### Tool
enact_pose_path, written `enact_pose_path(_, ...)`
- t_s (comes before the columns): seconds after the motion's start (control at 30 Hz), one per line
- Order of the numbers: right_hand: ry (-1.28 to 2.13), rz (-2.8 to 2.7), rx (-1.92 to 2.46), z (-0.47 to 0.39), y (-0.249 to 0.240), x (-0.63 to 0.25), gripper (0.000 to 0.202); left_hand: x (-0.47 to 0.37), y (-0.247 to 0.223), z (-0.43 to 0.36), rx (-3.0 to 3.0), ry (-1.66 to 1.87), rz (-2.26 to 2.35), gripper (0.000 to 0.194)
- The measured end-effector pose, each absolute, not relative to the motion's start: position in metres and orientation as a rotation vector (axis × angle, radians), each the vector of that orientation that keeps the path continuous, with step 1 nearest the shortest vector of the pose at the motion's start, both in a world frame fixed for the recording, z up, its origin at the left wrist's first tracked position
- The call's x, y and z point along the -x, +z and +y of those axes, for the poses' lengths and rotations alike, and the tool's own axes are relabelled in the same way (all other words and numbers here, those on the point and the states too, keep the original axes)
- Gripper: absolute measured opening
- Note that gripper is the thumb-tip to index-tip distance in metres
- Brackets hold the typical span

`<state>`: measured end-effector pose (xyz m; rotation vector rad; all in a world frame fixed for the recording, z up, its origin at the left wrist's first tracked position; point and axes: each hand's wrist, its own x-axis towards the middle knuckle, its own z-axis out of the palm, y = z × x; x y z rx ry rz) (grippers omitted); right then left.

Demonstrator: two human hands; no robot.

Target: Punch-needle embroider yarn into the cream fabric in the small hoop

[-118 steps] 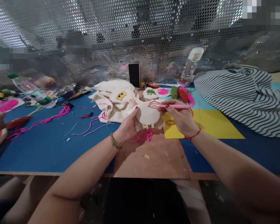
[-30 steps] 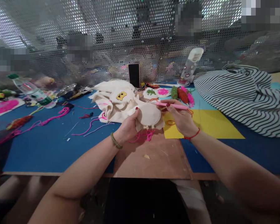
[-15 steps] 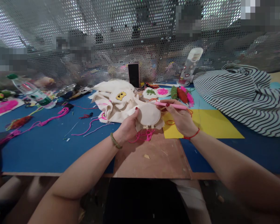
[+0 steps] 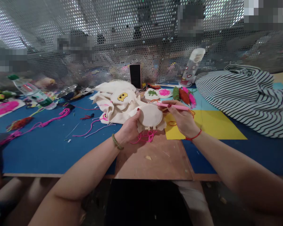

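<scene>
My left hand (image 4: 131,127) grips the left edge of a round embroidery hoop (image 4: 151,115) stretched with plain cream cloth, its thumb on top. In my right hand (image 4: 182,117) is a pink-handled punch needle (image 4: 175,107), held like a pen above the hoop's upper right, its thin metal tip pointing left. Orange yarn trails near that hand. Pink yarn (image 4: 149,136) hangs below the hoop. Bunched cream fabric (image 4: 113,110) with a yellow animal patch (image 4: 122,96) lies behind my left hand.
A phone (image 4: 135,76) leans on the perforated metal screen. Yarn bundles (image 4: 184,95), a tall patterned bottle (image 4: 190,69) and striped cloth (image 4: 245,97) are on the right. A plastic bottle (image 4: 37,95) and loose pink yarn (image 4: 54,119) lie left. Yellow sheet (image 4: 209,125) lies under my right hand.
</scene>
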<state>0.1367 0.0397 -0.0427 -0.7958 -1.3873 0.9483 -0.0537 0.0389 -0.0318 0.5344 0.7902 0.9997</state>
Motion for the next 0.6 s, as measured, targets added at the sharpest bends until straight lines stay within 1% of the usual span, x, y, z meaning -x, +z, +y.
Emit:
enact_pose_path(0.17, 0.949, -1.399, 0.826, 0.0394, -0.0414, -0.1369, 0.035, 0.0556, -0.0352, 0.0405, -0.531, 0.984, 0.756, 0.041)
enact_pose_path(0.6, 0.952, -1.4, 0.829, 0.0402, -0.043, -0.1374, 0.035, 0.0577, -0.0373, 0.0428, -0.513, 0.964, 0.744, 0.041)
